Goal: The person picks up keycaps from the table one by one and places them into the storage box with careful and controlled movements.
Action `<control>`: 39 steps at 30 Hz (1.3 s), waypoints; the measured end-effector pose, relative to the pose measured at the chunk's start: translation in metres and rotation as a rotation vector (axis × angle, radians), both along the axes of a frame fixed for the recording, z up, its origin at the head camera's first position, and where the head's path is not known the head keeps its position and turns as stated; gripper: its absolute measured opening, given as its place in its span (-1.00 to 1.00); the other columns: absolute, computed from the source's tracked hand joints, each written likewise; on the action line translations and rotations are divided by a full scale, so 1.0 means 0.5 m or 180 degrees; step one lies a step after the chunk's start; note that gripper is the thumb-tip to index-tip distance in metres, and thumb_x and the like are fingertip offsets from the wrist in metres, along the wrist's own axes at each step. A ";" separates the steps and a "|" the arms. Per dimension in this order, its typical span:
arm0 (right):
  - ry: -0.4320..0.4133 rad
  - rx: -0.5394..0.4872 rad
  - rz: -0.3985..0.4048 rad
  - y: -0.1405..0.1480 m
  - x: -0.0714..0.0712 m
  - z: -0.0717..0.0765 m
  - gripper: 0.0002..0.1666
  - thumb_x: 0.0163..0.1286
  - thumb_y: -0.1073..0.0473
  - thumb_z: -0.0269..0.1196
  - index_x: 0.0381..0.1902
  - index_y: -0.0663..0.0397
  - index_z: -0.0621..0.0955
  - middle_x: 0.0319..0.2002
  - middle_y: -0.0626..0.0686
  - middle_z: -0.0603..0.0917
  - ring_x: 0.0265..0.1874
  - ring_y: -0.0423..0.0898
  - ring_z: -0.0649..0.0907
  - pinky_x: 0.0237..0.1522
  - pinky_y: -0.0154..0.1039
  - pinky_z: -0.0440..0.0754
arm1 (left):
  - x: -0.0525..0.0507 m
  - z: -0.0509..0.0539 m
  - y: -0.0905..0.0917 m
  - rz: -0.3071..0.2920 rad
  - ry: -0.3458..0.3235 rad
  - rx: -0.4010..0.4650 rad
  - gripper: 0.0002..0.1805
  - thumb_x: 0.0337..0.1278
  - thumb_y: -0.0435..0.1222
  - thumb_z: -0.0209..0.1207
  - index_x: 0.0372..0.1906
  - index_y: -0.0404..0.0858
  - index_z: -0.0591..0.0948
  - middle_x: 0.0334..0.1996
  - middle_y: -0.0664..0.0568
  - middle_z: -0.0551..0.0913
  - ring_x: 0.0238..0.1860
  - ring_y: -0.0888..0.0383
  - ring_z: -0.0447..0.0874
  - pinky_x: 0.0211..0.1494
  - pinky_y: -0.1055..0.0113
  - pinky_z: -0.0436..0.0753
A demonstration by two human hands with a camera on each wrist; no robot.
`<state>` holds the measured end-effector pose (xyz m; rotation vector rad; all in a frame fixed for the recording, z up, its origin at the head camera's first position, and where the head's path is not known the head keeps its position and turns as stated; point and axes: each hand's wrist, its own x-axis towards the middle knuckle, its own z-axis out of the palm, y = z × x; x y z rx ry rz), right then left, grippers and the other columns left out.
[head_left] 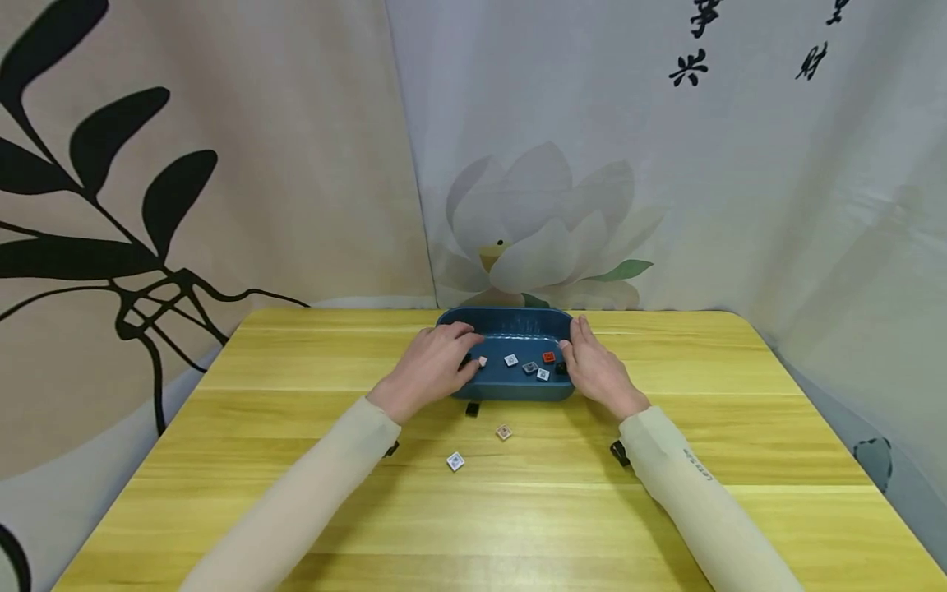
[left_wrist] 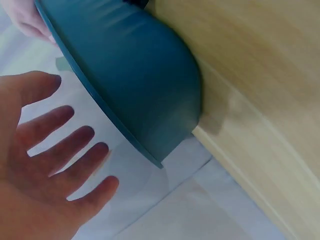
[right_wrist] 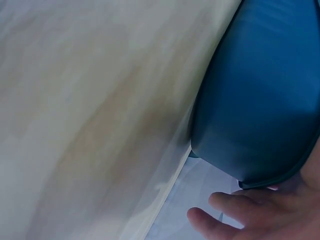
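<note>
A dark blue rectangular tray [head_left: 510, 393] stands near the table's back edge with several small square tiles inside, among them a red tile [head_left: 548, 358], white tiles [head_left: 510, 360] and a grey tile [head_left: 529, 368]. Over the tray's left end hovers my left hand [head_left: 436, 362]. Its fingers are loosely spread and apart from the rim in the left wrist view, holding nothing. My right hand [head_left: 598, 367] holds the tray's right rim, thumb over the inner side and fairly straight fingers outside. The tray wall hides that thumb in the right wrist view.
In front of the tray lie a black tile [head_left: 472, 409], a beige tile [head_left: 504, 432] and a white tile with a dark mark [head_left: 455, 461]. The wooden table [head_left: 547, 526] backs onto a printed curtain [head_left: 333, 164].
</note>
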<state>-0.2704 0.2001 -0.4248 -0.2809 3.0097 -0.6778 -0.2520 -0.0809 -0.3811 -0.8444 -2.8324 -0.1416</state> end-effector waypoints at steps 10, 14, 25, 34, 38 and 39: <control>-0.0040 0.0011 -0.0031 -0.001 -0.002 -0.003 -0.22 0.75 -0.01 -0.18 0.62 0.41 -0.04 0.65 0.34 -0.15 0.59 0.28 0.07 0.49 0.22 0.17 | 0.057 -0.006 -0.019 -0.0171 0.0285 -0.0045 -0.52 0.37 -0.06 0.32 0.27 -0.18 0.68 0.28 -0.13 0.62 0.28 -0.10 0.59 0.33 -0.10 0.54; -0.0036 0.0013 -0.0036 -0.002 -0.002 -0.002 -0.23 0.75 -0.01 -0.18 0.62 0.42 -0.04 0.65 0.34 -0.15 0.59 0.28 0.07 0.49 0.22 0.17 | 0.077 -0.015 -0.021 -0.0290 0.0311 0.0006 -0.50 0.34 -0.07 0.35 0.29 -0.20 0.67 0.27 -0.15 0.63 0.27 -0.12 0.60 0.29 -0.10 0.58; -0.0009 0.0004 -0.0010 -0.001 0.000 0.001 -0.23 0.75 -0.01 -0.19 0.62 0.43 -0.04 0.65 0.33 -0.15 0.60 0.27 0.05 0.49 0.21 0.19 | 0.123 -0.031 -0.039 -0.0477 0.0345 -0.0026 -0.51 0.33 -0.07 0.36 0.25 -0.21 0.68 0.24 -0.13 0.64 0.24 -0.10 0.62 0.23 -0.07 0.62; 0.0098 0.0014 0.0011 -0.002 0.000 -0.002 -0.24 0.75 0.02 -0.18 0.60 0.47 0.00 0.64 0.36 -0.11 0.61 0.26 0.02 0.52 0.18 0.13 | 0.156 -0.042 -0.055 -0.0579 0.0249 -0.0165 -0.51 0.39 -0.02 0.29 0.28 -0.18 0.66 0.30 -0.09 0.61 0.27 -0.08 0.59 0.23 -0.05 0.62; 0.0167 0.0034 0.0035 -0.002 0.001 -0.004 -0.26 0.74 0.04 -0.18 0.58 0.51 0.02 0.63 0.39 -0.08 0.60 0.30 0.03 0.53 0.20 0.10 | 0.168 -0.043 -0.060 -0.0613 0.0169 -0.0186 -0.50 0.39 -0.01 0.28 0.28 -0.17 0.66 0.32 -0.10 0.59 0.30 -0.08 0.57 0.25 -0.06 0.61; 0.0176 0.0035 0.0037 -0.002 0.001 -0.004 -0.26 0.74 0.04 -0.18 0.58 0.51 0.03 0.62 0.39 -0.08 0.60 0.31 0.03 0.53 0.20 0.10 | 0.170 -0.044 -0.061 -0.0624 0.0145 -0.0189 -0.50 0.39 -0.01 0.28 0.28 -0.17 0.66 0.33 -0.09 0.59 0.30 -0.08 0.57 0.26 -0.06 0.60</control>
